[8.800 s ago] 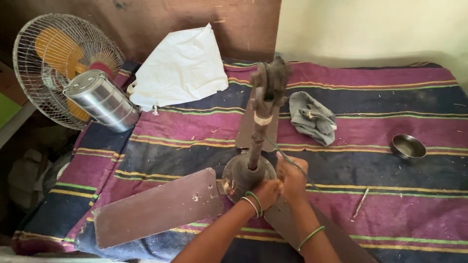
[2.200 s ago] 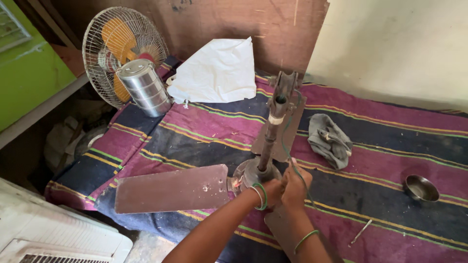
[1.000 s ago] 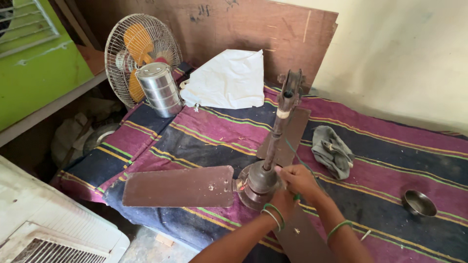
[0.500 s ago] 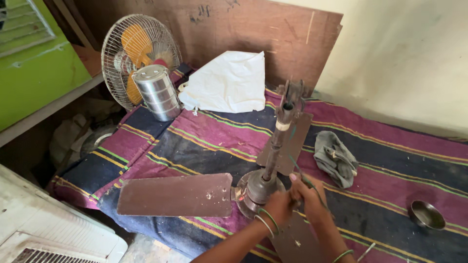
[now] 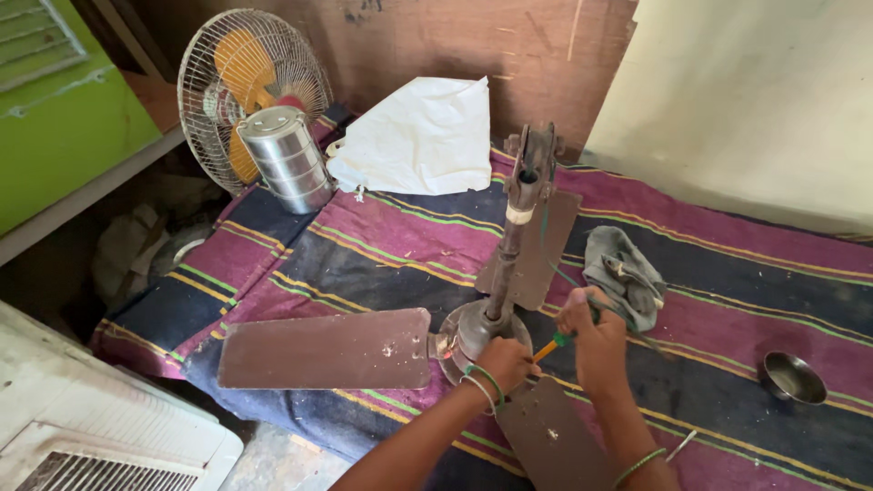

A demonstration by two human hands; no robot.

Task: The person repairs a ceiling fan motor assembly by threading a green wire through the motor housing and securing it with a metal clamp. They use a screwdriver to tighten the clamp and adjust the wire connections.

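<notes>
Down on a striped cloth (image 5: 382, 245), the left hand (image 5: 503, 361) grips the ceiling fan (image 5: 473, 332) at its hub, while the right hand (image 5: 596, 332) closes around a screwdriver (image 5: 551, 345) just beside it.

Striped cloth (image 5: 382, 245) – fan (image 5: 473, 332), rag (image 5: 623, 273), bowl (image 5: 793, 375)
</notes>
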